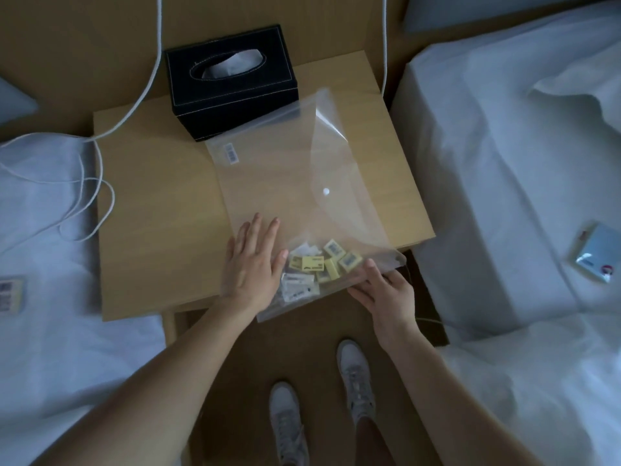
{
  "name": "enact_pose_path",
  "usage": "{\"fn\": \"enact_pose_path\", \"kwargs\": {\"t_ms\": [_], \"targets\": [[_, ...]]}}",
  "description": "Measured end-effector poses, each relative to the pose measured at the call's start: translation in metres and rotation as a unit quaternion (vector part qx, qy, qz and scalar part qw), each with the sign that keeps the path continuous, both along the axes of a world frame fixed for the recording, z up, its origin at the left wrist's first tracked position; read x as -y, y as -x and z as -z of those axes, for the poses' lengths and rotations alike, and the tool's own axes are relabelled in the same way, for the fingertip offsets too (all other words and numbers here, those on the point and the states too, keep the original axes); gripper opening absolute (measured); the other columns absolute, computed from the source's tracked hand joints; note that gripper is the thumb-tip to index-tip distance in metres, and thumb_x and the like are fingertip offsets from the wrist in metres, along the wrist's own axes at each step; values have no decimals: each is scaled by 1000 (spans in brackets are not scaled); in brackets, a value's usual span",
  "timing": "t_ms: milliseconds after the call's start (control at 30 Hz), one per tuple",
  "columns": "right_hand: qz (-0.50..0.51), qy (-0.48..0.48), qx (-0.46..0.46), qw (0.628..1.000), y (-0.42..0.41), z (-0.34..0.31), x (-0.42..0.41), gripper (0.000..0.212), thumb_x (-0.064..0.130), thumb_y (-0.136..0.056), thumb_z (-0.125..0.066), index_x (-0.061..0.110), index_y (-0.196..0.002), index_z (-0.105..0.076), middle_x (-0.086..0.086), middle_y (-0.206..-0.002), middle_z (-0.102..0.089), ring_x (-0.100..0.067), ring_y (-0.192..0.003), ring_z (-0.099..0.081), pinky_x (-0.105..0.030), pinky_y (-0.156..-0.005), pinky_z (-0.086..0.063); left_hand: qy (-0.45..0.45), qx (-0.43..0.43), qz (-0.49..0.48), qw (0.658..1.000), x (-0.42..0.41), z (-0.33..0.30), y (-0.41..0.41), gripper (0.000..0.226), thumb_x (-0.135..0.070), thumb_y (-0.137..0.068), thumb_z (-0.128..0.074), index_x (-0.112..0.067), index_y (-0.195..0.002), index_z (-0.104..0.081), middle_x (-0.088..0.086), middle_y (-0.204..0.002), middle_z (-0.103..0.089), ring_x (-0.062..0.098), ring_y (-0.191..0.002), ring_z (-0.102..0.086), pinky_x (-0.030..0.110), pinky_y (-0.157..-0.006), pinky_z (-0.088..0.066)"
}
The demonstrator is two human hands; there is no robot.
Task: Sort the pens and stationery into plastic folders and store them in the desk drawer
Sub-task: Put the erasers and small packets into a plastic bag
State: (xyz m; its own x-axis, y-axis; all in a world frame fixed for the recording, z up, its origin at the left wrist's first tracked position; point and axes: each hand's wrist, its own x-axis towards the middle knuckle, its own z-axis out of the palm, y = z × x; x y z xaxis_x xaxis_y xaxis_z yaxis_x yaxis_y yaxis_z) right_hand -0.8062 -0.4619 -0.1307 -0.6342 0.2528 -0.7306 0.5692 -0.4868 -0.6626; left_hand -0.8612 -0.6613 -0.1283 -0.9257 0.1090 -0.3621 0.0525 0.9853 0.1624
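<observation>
Currently the plastic folder lies on the wooden surface, its near corner overhanging the front edge, flap unsnapped. Risk: the small stationery packets are bunched in that overhanging corner; if the folder tips or slides forward, their weight could pull it off the surface or spill them through the open flap. The left hand rests flat, fingers straight, pressing the folder's near-left part just beside the packets. The right hand has fingers curled, gripping the folder's near edge just right of them.
</observation>
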Motion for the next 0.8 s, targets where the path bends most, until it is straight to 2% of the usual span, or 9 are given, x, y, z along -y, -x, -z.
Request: {"fn": "enact_pose_path", "kwargs": {"t_ms": [100,233,433,567,700,800], "targets": [[-7,77,-6,997,0,3,7,35,27,-93,-55,4,-120,-57,-12,-108,-70,-23,-98,-69,-36,-83,-57,-8,0,-8,1000,0,1,-5,58,-46,-99,-19,-28,-151,-1,0,-160,7,21,-146,2,37,-117,-1],[-47,132,4,990,7,2,15,34,26,-93,-53,3,-117,-58,-13,-107,-71,-25,-97,-69,-33,-76,-58,-9,8,-6,1000,2,1,-12,60,-48,-98,-17,-27,-151,5,1,-159,11,21,-146,4,37,-117,-1],[-68,48,2,997,12,4,16,29,20,-96,-51,-2,-112,-62,-17,-104,-70,-25,-93,-70,-30,-70,-57,7,0,20,1000,9,0,-16,62,-50,-98,-17,-27,-151,5,4,-159,10,23,-146,2,38,-117,-2],[-48,30,4,998,15,5,4,28,21,-94,-54,-2,-109,-62,-18,-103,-70,-28,-93,-69,-33,-73,-57,8,-11,25,1000,19,-4,-5,60,-48,-98,-22,-27,-152,-4,6,-159,5,25,-146,-2,41,-117,-5],[-12,27,12,999,19,7,-8,21,25,-92,-57,5,-86,-61,-18,-102,-70,-28,-93,-69,-35,-74,-57,32,-20,-33,999,34,-6,22,64,-48,-98,-27,-23,-152,-4,12,-158,3,29,-145,-4,44,-118,-9],[-22,56,3,998,20,8,-11,17,22,-88,-61,6,-86,-61,-17,-101,-70,-26,-93,-70,-32,-71,-59,2,-5,-122,993,43,-6,47,70,-48,-97,-36,-22,-151,1,15,-157,-4,33,-143,-15,47,-115,-21]]}}
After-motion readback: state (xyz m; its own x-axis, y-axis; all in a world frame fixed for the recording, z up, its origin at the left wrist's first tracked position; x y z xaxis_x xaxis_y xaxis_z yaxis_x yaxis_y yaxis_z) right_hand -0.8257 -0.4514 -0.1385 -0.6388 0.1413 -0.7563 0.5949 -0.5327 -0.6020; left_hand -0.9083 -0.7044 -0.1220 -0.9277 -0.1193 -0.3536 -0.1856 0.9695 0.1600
